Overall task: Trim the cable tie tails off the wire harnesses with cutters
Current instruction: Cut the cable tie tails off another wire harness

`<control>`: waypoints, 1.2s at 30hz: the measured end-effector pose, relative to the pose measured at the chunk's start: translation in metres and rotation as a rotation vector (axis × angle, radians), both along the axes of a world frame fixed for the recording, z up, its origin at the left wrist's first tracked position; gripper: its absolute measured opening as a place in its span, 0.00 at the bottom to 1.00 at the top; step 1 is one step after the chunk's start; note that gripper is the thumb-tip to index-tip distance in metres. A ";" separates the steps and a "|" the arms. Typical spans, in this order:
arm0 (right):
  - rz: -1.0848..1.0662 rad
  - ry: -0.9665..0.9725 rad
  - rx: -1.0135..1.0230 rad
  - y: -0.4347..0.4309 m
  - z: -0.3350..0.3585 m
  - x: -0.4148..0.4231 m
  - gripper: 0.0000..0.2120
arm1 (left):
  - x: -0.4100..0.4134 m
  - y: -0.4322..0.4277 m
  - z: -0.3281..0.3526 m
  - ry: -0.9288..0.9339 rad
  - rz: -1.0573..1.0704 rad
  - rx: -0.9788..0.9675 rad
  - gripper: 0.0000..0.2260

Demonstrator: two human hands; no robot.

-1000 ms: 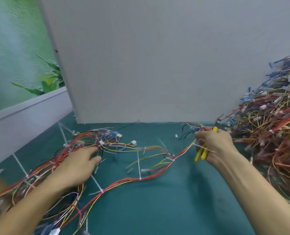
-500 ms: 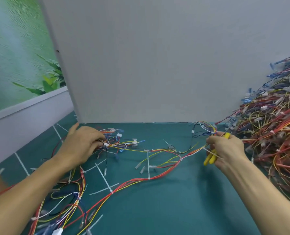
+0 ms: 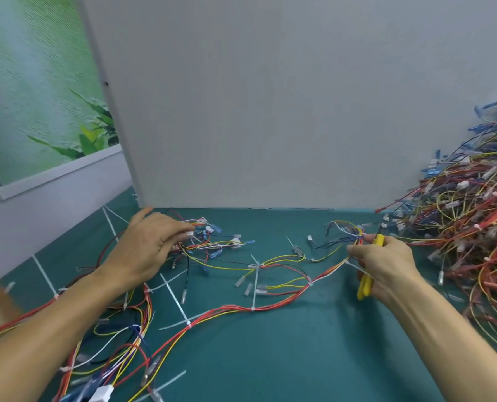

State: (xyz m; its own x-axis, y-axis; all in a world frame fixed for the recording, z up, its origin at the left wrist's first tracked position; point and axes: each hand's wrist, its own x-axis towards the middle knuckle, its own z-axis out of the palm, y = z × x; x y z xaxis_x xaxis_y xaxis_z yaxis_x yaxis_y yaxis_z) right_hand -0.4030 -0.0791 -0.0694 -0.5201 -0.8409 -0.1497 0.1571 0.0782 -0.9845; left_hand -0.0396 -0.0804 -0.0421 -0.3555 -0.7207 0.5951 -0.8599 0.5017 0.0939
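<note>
Positioning step: left hand fingers are gripping the harness end; right hand fingers are clamping the cutters and wires. Next move is likely calling for blades on a tie tail.

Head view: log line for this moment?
left hand: grips harness end | right hand: holds yellow cutters | tie tails: untrimmed | wire pile: right

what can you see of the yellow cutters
Two slim yellow plastic-looking handles, close together, stick out below the right hand, which grips the cutters; a yellow bit also shows above the hand. The blades are hidden. The tool is held steeply over the green table, where the wire harness reaches that hand.
</note>
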 end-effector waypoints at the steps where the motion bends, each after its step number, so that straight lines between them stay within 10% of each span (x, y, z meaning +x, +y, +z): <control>1: 0.001 0.018 0.007 -0.001 -0.001 0.000 0.14 | 0.000 0.000 0.000 0.008 -0.002 -0.008 0.11; 17: -0.032 -0.076 -0.049 0.000 -0.001 0.001 0.17 | -0.009 0.006 0.000 -0.176 0.211 -0.050 0.18; 22: -0.038 -0.082 -0.041 0.000 -0.002 0.001 0.17 | -0.061 0.005 0.001 -0.292 -0.103 -0.177 0.08; 28: -0.034 -0.078 -0.037 0.003 -0.003 0.000 0.16 | -0.097 -0.008 -0.014 -0.422 -0.117 0.243 0.13; 36: -0.015 -0.090 -0.022 0.003 0.000 0.002 0.18 | -0.100 -0.012 -0.016 -0.047 -0.078 0.527 0.09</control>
State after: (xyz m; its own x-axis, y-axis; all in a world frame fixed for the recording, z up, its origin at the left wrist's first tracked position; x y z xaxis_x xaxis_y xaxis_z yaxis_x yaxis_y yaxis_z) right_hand -0.4007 -0.0765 -0.0698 -0.5177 -0.8369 -0.1777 0.2458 0.0535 -0.9678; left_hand -0.1394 -0.0919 -0.0586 -0.4373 -0.8881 0.1416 -0.8313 0.4592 0.3130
